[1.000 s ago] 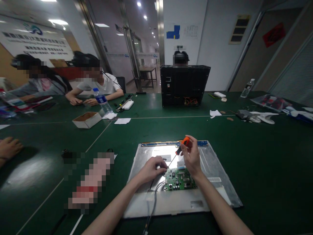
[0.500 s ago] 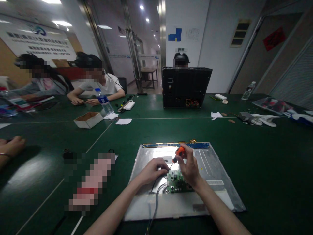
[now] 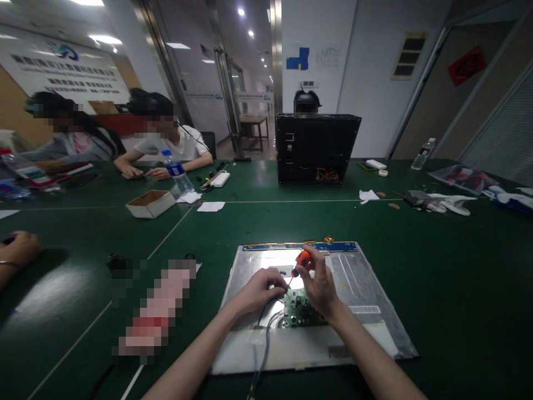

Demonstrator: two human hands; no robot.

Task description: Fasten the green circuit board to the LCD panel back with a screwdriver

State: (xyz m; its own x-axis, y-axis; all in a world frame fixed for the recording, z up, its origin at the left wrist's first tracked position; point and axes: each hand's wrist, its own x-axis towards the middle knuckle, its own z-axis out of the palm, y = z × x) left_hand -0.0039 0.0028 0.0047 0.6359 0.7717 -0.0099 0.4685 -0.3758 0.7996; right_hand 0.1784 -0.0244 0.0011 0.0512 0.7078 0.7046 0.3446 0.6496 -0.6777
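A screwdriver (image 3: 303,259) with an orange handle is gripped in my right hand (image 3: 321,283), its thin shaft slanting down and left. The tip meets the upper left corner of a green circuit board (image 3: 296,308). At that corner, the fingertips of my left hand (image 3: 266,286) are pinched together; whatever lies between them is too small to make out. The board rests on the metal back of a display panel (image 3: 366,283), which lies flat under both hands. Dark cables (image 3: 266,344) run from the board's left side toward me.
Left of the panel lies a blurred-out pinkish item (image 3: 160,305). Farther off stand a small white box (image 3: 150,204), a water bottle (image 3: 177,172) and a black open-backed case (image 3: 318,150). A co-worker's hand (image 3: 23,247) rests at the left edge. Other people sit across the table.
My right hand and the screwdriver have shifted slightly left and the handle has turned a little. My left hand stays at the board's corner.
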